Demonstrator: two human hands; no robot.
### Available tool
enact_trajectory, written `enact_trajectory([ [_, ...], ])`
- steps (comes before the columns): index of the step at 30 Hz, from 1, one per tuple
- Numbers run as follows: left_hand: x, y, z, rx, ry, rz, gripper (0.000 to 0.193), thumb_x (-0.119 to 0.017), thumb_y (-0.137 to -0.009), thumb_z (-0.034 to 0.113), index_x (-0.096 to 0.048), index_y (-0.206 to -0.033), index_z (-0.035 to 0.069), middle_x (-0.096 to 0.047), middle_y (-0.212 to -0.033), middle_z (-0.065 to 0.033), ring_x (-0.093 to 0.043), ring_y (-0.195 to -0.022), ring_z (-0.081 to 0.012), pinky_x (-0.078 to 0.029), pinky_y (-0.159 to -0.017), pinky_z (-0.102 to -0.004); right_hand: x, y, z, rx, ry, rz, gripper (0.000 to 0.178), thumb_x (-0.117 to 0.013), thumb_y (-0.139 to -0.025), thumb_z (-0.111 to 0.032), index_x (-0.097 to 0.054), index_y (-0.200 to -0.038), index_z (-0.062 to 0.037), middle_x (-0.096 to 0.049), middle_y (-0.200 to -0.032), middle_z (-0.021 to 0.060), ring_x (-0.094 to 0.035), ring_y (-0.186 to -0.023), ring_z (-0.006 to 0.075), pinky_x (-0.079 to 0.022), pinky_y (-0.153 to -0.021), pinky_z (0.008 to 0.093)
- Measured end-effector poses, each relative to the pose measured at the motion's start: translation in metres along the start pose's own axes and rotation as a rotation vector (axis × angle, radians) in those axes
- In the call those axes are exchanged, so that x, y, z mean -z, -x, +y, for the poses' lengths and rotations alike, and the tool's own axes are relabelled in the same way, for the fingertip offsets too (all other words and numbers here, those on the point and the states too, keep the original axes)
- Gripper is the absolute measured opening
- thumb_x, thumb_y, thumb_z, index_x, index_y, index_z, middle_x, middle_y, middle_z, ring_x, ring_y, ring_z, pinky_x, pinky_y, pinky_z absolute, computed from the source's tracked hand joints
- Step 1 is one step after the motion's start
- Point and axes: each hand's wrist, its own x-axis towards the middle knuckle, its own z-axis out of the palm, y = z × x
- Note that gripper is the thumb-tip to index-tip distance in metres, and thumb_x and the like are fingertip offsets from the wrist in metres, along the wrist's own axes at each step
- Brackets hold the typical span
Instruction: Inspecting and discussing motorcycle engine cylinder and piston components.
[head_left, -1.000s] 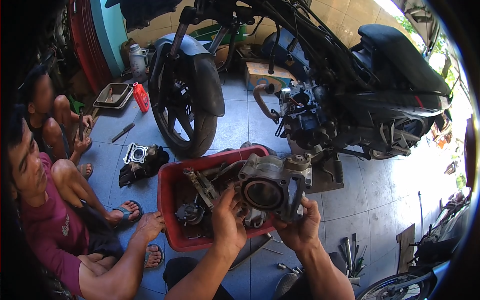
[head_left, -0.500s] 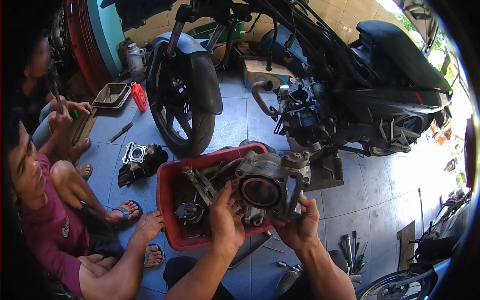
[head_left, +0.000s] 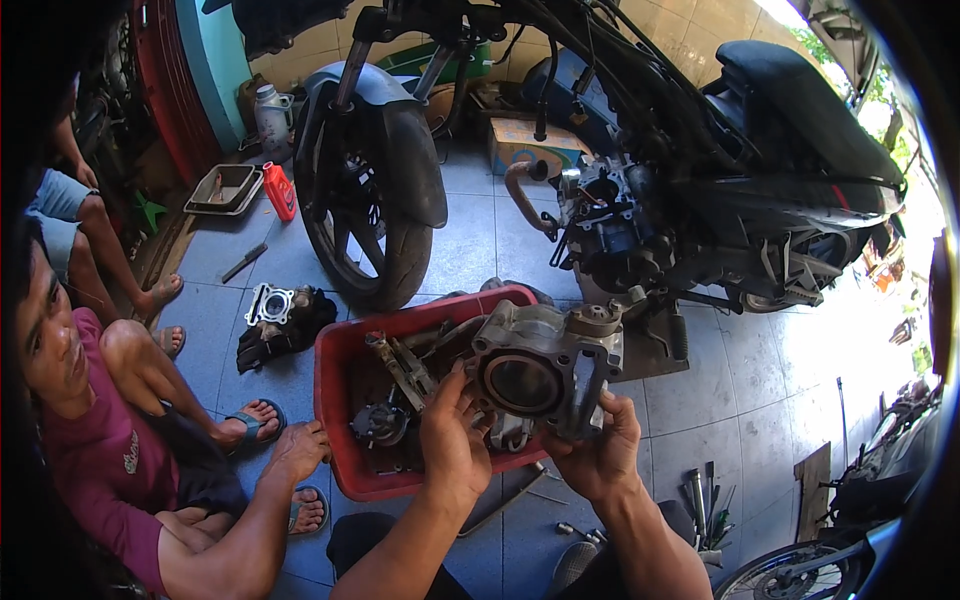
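Between my hands is a grey metal engine cylinder block (head_left: 545, 335), its round dark bore facing me. My left hand (head_left: 456, 440) grips its lower left side, thumb up along the edge. At its lower right corner, my right hand (head_left: 600, 440) is closed with the thumb on the side; some of the fingers are hidden beneath. The block is held above the right part of a red plastic tub (head_left: 350, 488), which contains several metal engine parts, among them a round dark part (head_left: 380, 424) near my left hand.
A motorcycle (head_left: 640, 200) with an exposed engine stands ahead. At left, a person in a maroon shirt (head_left: 110, 430) sits with a hand at the tub's edge. Beyond are a gasket-faced metal part on black cloth (head_left: 272, 305) and a red bottle (head_left: 280, 192). Hand tools (head_left: 705, 505) lie at right.
The second person at far left has leaned back or stood, the upper body leaving view and a hand lowering. My hands and the cylinder block stay nearly still.
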Motion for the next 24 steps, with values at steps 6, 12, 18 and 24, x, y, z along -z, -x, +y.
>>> enact_trajectory([
  [6,0.001,0.000,0.000,0.006,0.060,-0.001,0.028,-0.060,-0.095,0.037,-0.062,-0.117,0.020,-0.062,-0.109,0.0050,-0.050,-0.101,-0.0100,-0.032,-0.087,-0.0353,-0.005,0.002,-0.001,0.006,0.004,0.004,0.038,-0.054,-0.086,-0.037,-0.064,-0.112,-0.0109,-0.068,-0.098,0.0076,-0.055,-0.070,0.0153,-0.039,-0.053,0.0253],
  [12,-0.002,0.002,0.002,0.004,0.049,0.007,0.027,-0.060,-0.095,0.037,-0.063,-0.115,0.019,-0.063,-0.106,0.0050,-0.051,-0.098,-0.0096,-0.032,-0.086,-0.0346,-0.003,0.002,0.000,0.007,0.022,0.012,0.038,-0.055,-0.086,-0.038,-0.064,-0.111,-0.0120,-0.068,-0.098,0.0064,-0.055,-0.071,0.0144,-0.039,-0.053,0.0255],
  [18,-0.003,0.003,0.002,0.001,0.063,-0.004,0.027,-0.060,-0.095,0.036,-0.064,-0.115,0.018,-0.063,-0.104,0.0043,-0.052,-0.095,-0.0097,-0.033,-0.085,-0.0339,0.002,0.001,0.000,0.003,-0.012,0.049,0.037,-0.055,-0.086,-0.038,-0.065,-0.111,-0.0126,-0.068,-0.097,0.0054,-0.056,-0.072,0.0151,-0.039,-0.053,0.0255],
  [24,-0.004,0.005,0.003,-0.014,0.070,0.015,0.027,-0.061,-0.095,0.036,-0.065,-0.114,0.018,-0.064,-0.102,0.0047,-0.052,-0.095,-0.0093,-0.034,-0.084,-0.0321,-0.005,0.002,0.000,0.009,0.016,0.051,0.035,-0.055,-0.086,-0.037,-0.066,-0.109,-0.0128,-0.068,-0.096,0.0043,-0.056,-0.069,0.0148,-0.039,-0.053,0.0264],
])
